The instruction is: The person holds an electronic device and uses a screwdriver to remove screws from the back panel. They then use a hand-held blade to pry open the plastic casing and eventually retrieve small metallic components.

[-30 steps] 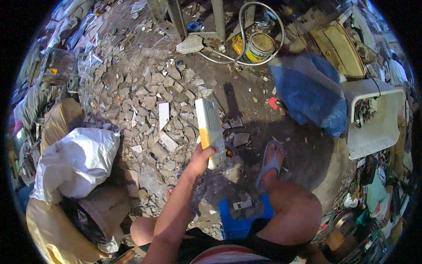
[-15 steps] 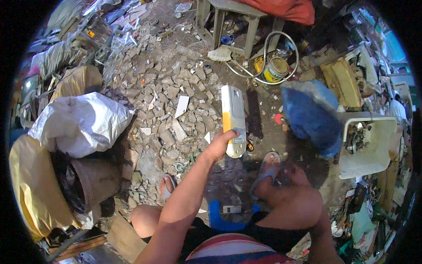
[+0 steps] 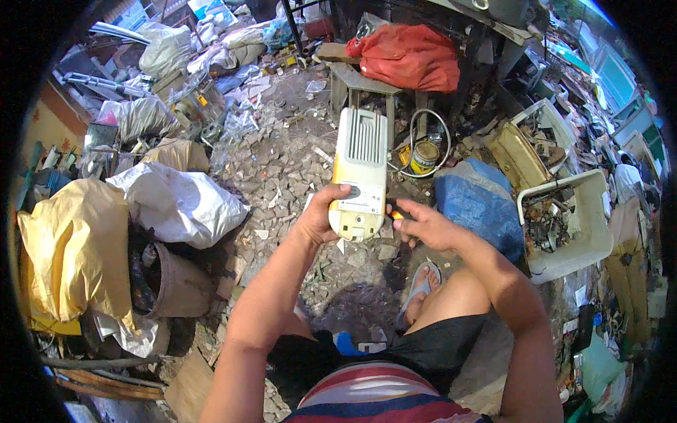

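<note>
My left hand (image 3: 326, 215) grips the lower left side of a long white plastic device casing (image 3: 364, 169) with a yellow side, its thumb over the face. The casing has a slotted grille, a label and rounded lower end, and is held up above the ground. At its lower right edge, my right hand (image 3: 429, 227) is closed on a small tool with an orange and black handle (image 3: 398, 215). Fingers hide most of that tool, so its working end cannot be made out.
Broken tile pieces (image 3: 271, 158) cover the ground ahead. White (image 3: 183, 204) and yellow sacks (image 3: 81, 247) lie left, beside a tipped bucket (image 3: 180, 282). Right are a blue sack (image 3: 476, 204) and a cream bin (image 3: 564, 257) of scrap. A red sack (image 3: 409, 60) rests on a stool (image 3: 363, 79).
The casing has come up closer to me. My right hand has risen from beside my right knee to the casing, now holding the orange and black tool. The view has tilted upward.
</note>
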`<state>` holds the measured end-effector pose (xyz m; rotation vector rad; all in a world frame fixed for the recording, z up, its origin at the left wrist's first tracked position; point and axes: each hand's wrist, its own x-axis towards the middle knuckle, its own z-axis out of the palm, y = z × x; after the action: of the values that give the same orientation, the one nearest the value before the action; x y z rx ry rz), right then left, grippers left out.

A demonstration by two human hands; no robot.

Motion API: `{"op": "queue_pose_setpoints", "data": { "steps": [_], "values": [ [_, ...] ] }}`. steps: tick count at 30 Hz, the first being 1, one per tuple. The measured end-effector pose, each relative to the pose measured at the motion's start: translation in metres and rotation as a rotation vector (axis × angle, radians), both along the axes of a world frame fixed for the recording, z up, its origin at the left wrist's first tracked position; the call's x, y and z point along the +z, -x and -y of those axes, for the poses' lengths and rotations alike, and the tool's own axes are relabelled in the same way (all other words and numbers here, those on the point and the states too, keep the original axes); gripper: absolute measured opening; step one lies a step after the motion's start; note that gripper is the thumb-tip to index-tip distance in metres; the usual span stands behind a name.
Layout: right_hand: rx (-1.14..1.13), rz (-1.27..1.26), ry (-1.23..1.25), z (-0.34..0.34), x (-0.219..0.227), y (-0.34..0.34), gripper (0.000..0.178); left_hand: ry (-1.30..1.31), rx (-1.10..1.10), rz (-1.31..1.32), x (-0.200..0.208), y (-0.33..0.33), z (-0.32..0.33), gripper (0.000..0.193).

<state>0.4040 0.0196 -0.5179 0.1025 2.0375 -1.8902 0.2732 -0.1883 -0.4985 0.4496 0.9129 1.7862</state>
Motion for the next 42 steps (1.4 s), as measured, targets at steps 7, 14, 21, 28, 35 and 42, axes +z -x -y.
{"op": "queue_pose_setpoints", "data": {
  "steps": [7, 14, 21, 28, 35, 42],
  "values": [
    [-0.433, -0.128, 0.253, 0.013, 0.052, -0.011, 0.045, -0.305, 0.054, -0.031, 0.020, 0.000, 0.034, 0.099],
    [-0.475, -0.439, -0.306, 0.099, 0.030, 0.042, 0.054, -0.226, 0.258, -0.024, -0.001, 0.007, 0.040, 0.086],
    [-0.502, -0.344, -0.324, 0.092, -0.017, 0.048, 0.085, -0.088, 0.324, -0.067, -0.046, 0.000, 0.023, 0.085],
    [-0.543, -0.262, -0.371, 0.074, -0.015, 0.053, 0.083, -0.058, 0.379, -0.081, -0.055, 0.000, 0.002, 0.080],
    [-0.455, -0.233, -0.279, 0.077, -0.022, 0.064, 0.079, -0.070, 0.383, -0.045, -0.063, 0.005, 0.007, 0.081],
    [-0.437, -0.164, -0.063, 0.074, -0.028, 0.064, 0.070, -0.034, 0.392, -0.029, -0.057, 0.004, 0.005, 0.078]
  ]
}}
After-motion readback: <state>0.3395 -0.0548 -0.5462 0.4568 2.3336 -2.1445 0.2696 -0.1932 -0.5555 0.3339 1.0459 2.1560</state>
